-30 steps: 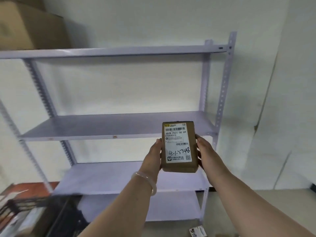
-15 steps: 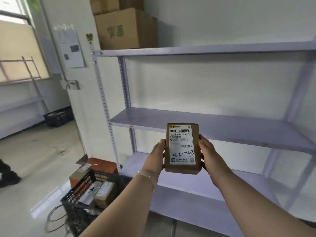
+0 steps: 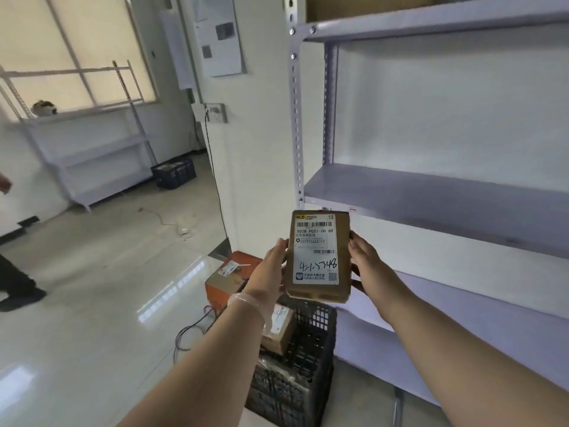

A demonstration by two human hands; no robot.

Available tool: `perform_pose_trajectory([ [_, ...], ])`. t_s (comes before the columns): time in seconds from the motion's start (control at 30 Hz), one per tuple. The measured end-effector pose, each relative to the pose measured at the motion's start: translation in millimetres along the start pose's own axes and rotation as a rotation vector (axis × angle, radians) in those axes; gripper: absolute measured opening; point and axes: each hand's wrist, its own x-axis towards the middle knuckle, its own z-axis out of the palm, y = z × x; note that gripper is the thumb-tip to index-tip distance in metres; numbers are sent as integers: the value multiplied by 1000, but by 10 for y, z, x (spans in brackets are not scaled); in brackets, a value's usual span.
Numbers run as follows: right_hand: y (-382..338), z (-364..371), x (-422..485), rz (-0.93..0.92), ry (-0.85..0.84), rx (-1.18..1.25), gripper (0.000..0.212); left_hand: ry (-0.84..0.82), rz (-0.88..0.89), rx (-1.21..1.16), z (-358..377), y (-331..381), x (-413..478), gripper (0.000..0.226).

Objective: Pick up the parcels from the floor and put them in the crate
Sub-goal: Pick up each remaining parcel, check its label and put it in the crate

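A small brown cardboard parcel [image 3: 318, 255] with a white shipping label and handwritten numbers is held upright in front of me. My left hand [image 3: 271, 269] grips its left edge and my right hand [image 3: 365, 263] grips its right edge. Directly below the parcel stands a black plastic crate [image 3: 311, 359] on the floor. Inside it lies another brown parcel [image 3: 278, 329], partly hidden by my left forearm.
A grey metal shelving unit [image 3: 431, 195] fills the right side. An orange box [image 3: 229, 278] sits on the floor beyond the crate, with black cables [image 3: 191, 331] beside it. Another person's leg [image 3: 15, 282] is at the far left. A second black crate [image 3: 174, 172] stands by the far shelves.
The view has swung left: the shelving slid to the right and the crate now sits under the parcel. Both hands keep the same hold on the parcel.
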Motion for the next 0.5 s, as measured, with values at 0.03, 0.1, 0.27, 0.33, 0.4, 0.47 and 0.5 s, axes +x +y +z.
perform_pose_trajectory([
  [0.03,50,82,129,1,-22,-23,52,10,-8,3,-91,-40,112,45],
  [0.1,166,243,377,21,-60,-45,51,23,-32,19,-242,-120,315,44],
  [0.27,525,563,980,139,-86,-56,45,90,-157,59,-586,-380,913,49],
  [0.33,648,658,1246,192,-103,-50,46,117,-194,62,-700,-442,1156,45],
  [0.4,763,730,1499,230,-146,-76,47,134,-219,72,-794,-479,1363,38],
  [0.47,897,797,1744,266,-174,-126,50,134,-258,93,-869,-542,1530,34],
  [0.5,996,833,1848,286,-191,-135,50,131,-294,99,-910,-582,1601,35],
])
